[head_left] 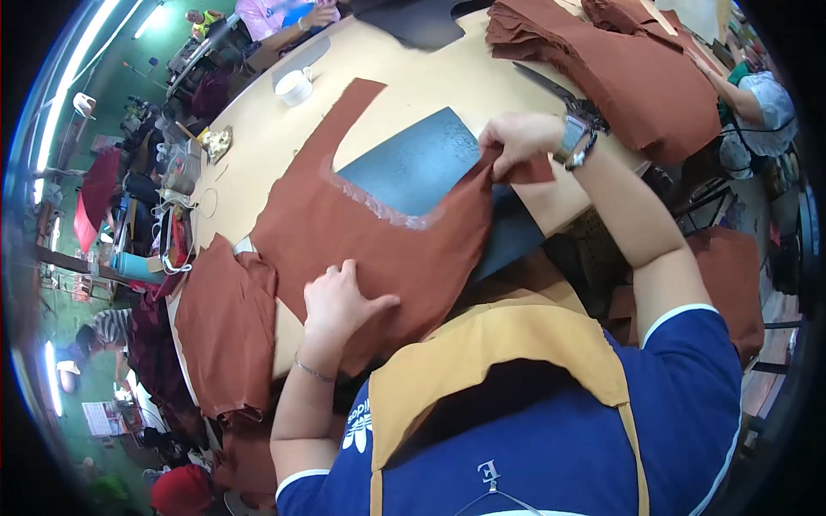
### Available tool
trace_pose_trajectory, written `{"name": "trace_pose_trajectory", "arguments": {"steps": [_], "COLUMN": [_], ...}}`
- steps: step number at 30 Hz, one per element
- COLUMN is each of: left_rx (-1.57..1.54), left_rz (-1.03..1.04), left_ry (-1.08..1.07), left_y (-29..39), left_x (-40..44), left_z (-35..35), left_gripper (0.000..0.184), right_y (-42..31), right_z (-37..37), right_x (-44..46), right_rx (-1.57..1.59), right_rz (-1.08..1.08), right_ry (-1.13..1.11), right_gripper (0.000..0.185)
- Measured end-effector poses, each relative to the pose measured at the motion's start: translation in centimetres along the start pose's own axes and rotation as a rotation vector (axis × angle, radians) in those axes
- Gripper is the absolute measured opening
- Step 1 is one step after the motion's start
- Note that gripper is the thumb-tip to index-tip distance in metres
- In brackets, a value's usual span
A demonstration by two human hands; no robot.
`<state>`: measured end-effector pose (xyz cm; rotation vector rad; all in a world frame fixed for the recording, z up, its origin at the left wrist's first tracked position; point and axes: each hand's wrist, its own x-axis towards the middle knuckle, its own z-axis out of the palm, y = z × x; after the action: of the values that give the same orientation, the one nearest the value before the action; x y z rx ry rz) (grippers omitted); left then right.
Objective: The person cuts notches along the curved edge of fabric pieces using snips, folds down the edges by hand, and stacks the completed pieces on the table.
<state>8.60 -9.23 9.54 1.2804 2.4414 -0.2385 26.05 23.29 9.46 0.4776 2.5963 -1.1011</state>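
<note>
A reddish-brown cut fabric piece (387, 267) lies in front of me on the table, partly over a dark, shiny flat board (409, 163). Along its curved inner edge runs a whitish, semi-clear strip (372, 201). My right hand (520, 142) pinches the fabric's upper right corner, slightly raised, with a bit of cloth hanging past the fingers. Flat on the lower left of the same piece rests my left hand (337, 301), thumb and fingers spread. Just left of it sits a folded pile of the same brown fabric (225, 327).
A thick stack of brown fabric pieces (628, 86) covers the table's far right, with dark scissors (551, 84) beside it. A white roll of tape (294, 87) stands at the upper left. Dark cloth (413, 19) lies at the far edge. Other people sit around the table (249, 155).
</note>
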Motion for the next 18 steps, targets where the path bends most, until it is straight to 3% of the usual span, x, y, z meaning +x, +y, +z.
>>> {"name": "trace_pose_trajectory", "arguments": {"steps": [2,3,5,8,9,12,15,16,18], "left_rx": [-0.002,-0.036,-0.190,-0.388,-0.379,-0.326,-0.262,-0.276,-0.289], "left_rz": [0.181,0.413,0.666,0.780,0.763,0.709,0.676,0.680,0.683], "left_ry": [0.176,0.489,0.620,0.361,0.386,0.466,0.562,0.593,0.627], "left_y": [0.6,0.4,1.5,4.0,4.6,6.1,6.9,7.0,6.9], "left_x": [1.0,3.1,8.0,12.3,13.2,14.4,14.5,14.5,14.6], "left_z": [0.0,1.3,2.0,1.6,1.9,2.3,2.5,2.7,3.0], "left_gripper": [0.091,0.082,0.069,0.057,0.055,0.051,0.050,0.051,0.050], "right_y": [-1.2,-2.1,-2.8,-3.9,-3.8,-1.3,-2.9,-1.5,-0.5], "right_z": [-1.5,-2.1,-2.9,-3.8,-4.0,-3.3,-0.4,1.1,4.3], "right_x": [0.0,0.0,0.5,0.9,0.8,1.5,2.7,3.8,5.2], "right_rx": [-0.191,-0.235,-0.388,-0.643,-0.742,-1.207,-0.642,-0.548,-0.393], "right_rz": [-0.079,-0.055,-0.075,0.003,0.047,-0.259,-0.273,-0.438,-0.471], "right_ry": [0.019,0.025,0.025,0.133,0.188,1.113,0.691,0.611,0.477], "right_gripper": [0.029,0.030,0.034,0.029,0.027,0.028,0.027,0.027,0.027]}}
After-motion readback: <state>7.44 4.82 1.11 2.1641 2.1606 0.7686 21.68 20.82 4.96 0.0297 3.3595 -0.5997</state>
